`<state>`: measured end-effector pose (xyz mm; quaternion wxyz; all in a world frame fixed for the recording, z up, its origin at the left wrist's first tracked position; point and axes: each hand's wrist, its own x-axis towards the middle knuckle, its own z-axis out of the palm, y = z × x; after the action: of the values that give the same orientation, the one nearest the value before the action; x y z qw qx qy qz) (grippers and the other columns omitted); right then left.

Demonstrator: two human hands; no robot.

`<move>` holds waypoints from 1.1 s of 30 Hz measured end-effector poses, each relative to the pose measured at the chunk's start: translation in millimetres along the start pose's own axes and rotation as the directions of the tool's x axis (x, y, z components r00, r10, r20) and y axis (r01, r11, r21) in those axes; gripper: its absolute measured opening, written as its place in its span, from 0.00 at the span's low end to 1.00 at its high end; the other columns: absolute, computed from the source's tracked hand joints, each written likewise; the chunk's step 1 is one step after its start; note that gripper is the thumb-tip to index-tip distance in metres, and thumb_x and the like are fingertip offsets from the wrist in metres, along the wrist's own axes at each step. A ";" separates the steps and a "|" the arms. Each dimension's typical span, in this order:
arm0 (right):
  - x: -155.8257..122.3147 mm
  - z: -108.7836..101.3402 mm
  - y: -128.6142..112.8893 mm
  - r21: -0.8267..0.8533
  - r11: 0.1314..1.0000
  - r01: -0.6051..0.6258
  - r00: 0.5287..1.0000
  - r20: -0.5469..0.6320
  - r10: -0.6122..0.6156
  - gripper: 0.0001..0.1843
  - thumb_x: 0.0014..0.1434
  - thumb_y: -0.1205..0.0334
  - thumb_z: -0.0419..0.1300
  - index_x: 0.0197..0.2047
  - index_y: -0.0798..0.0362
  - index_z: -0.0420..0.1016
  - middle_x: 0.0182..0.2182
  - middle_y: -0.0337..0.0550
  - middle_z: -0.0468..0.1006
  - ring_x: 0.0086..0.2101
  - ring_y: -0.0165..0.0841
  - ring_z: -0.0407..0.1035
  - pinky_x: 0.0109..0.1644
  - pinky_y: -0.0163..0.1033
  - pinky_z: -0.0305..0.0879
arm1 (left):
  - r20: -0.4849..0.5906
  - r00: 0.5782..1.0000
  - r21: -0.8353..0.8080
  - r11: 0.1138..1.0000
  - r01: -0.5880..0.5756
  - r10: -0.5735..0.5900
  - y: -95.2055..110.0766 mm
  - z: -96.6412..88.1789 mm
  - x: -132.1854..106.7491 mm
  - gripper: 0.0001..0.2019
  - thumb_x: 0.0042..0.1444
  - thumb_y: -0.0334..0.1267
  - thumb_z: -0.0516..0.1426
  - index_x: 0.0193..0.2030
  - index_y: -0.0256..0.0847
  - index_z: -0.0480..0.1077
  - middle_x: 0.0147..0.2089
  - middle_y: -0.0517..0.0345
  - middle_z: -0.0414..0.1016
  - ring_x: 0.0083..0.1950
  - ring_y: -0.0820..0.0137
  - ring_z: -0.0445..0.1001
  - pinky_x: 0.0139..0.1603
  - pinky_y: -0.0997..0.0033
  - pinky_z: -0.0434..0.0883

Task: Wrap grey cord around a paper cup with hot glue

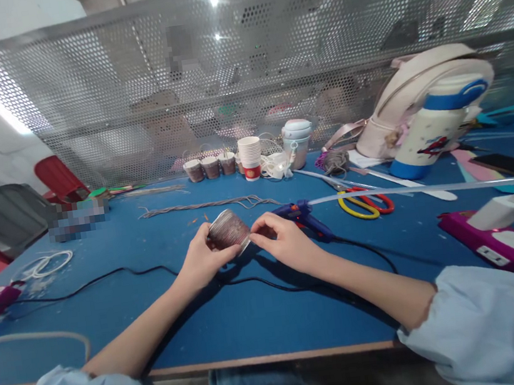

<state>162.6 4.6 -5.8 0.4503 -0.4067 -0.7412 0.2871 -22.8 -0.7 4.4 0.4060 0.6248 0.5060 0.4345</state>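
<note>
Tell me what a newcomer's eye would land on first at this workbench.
At the centre, the left hand and right hand grip a small cup wrapped in brown cord above the blue felt-topped table. Just behind the right hand lies a blue plastic glue gun, with yellow- and red-handled scissors beyond. At far right, a large white-and-blue plastic bottle tilts before a beige bag.

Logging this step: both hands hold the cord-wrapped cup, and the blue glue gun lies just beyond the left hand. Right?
Not quite. The head view shows the blue glue gun just beyond the right hand, not the left hand; both do hold the cord-wrapped cup.
</note>
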 end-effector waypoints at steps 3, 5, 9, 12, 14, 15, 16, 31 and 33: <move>-1.6 2.1 -0.4 -0.013 1.000 0.028 0.999 -0.018 -0.028 0.05 0.55 0.65 0.62 0.31 0.53 0.68 0.31 0.38 0.69 0.32 0.30 0.67 0.38 0.37 0.64 | -0.002 1.000 -0.017 1.000 -0.007 0.007 -1.5 0.3 0.7 0.20 0.40 0.39 0.66 0.32 0.41 0.58 0.24 0.72 0.61 0.23 0.78 0.62 0.23 0.78 0.61; -2.0 2.6 -0.4 -0.046 0.998 0.035 0.999 -0.026 -0.036 0.06 0.55 0.65 0.63 0.31 0.53 0.68 0.30 0.38 0.70 0.32 0.30 0.67 0.38 0.37 0.64 | 0.006 1.000 -0.015 1.000 -0.004 0.004 -3.7 0.2 1.6 0.20 0.40 0.39 0.66 0.32 0.41 0.57 0.23 0.72 0.60 0.23 0.78 0.62 0.23 0.78 0.60; -0.2 0.7 0.2 -0.098 0.995 0.021 0.999 -0.025 -0.024 0.05 0.58 0.68 0.58 0.30 0.53 0.70 0.29 0.38 0.72 0.31 0.30 0.66 0.37 0.37 0.63 | 0.044 0.999 0.001 1.000 0.003 -0.003 -8.3 -1.6 3.8 0.19 0.42 0.40 0.66 0.32 0.41 0.58 0.23 0.72 0.61 0.22 0.78 0.63 0.23 0.77 0.61; 1.9 -3.1 -0.5 -0.095 0.995 0.011 0.999 -0.050 -0.016 0.06 0.59 0.67 0.56 0.30 0.53 0.70 0.29 0.39 0.72 0.31 0.31 0.67 0.37 0.37 0.63 | 0.055 0.998 0.015 1.000 0.016 -0.017 -9.4 -3.9 5.6 0.19 0.43 0.40 0.66 0.33 0.40 0.59 0.23 0.70 0.63 0.23 0.77 0.65 0.23 0.77 0.62; 2.0 -7.6 -3.5 -0.074 0.997 0.018 0.997 -0.076 -0.024 0.05 0.59 0.66 0.54 0.32 0.53 0.70 0.30 0.40 0.73 0.31 0.31 0.67 0.36 0.37 0.63 | 0.045 0.999 0.009 1.000 0.017 -0.017 -9.5 -5.3 7.1 0.19 0.43 0.40 0.66 0.34 0.40 0.59 0.23 0.70 0.65 0.22 0.77 0.66 0.23 0.76 0.62; 1.3 -10.7 -6.0 -0.063 0.997 0.037 0.995 -0.087 -0.043 0.05 0.59 0.67 0.53 0.34 0.53 0.70 0.31 0.40 0.73 0.31 0.31 0.68 0.36 0.37 0.63 | 0.036 0.999 0.000 1.000 0.015 -0.015 -9.5 -5.8 8.0 0.19 0.43 0.40 0.66 0.34 0.40 0.59 0.23 0.70 0.65 0.22 0.77 0.65 0.23 0.76 0.62; 0.0 -14.2 -9.2 -0.062 0.996 0.067 0.993 -0.091 -0.073 0.07 0.58 0.69 0.51 0.34 0.53 0.69 0.31 0.40 0.73 0.31 0.31 0.68 0.36 0.37 0.63 | 0.028 0.999 -0.008 1.000 0.016 -0.015 -9.6 -6.1 8.9 0.19 0.43 0.40 0.66 0.35 0.40 0.59 0.23 0.69 0.65 0.21 0.77 0.65 0.23 0.76 0.62; -46.4 -97.3 3.1 -0.469 0.877 -0.103 0.994 -0.020 0.106 0.13 0.57 0.53 0.49 0.30 0.45 0.73 0.29 0.43 0.77 0.30 0.38 0.72 0.35 0.41 0.65 | -0.059 0.997 -0.087 0.995 0.044 -0.050 -22.6 -5.3 20.5 0.19 0.41 0.39 0.67 0.34 0.41 0.61 0.24 0.66 0.68 0.22 0.77 0.66 0.23 0.76 0.61; -54.3 -116.6 23.7 -0.465 0.861 -0.206 0.979 -0.100 0.180 0.11 0.52 0.47 0.55 0.31 0.39 0.76 0.32 0.46 0.79 0.34 0.41 0.74 0.38 0.43 0.67 | -0.061 0.997 -0.122 0.992 0.032 -0.039 -25.3 -3.8 21.4 0.20 0.41 0.40 0.67 0.34 0.41 0.61 0.25 0.67 0.67 0.23 0.77 0.66 0.24 0.76 0.61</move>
<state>290.2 -23.4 2.0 0.3260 -0.5838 -0.7321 0.1302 -31.2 24.6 -15.6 0.4344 0.5758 0.5025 0.4767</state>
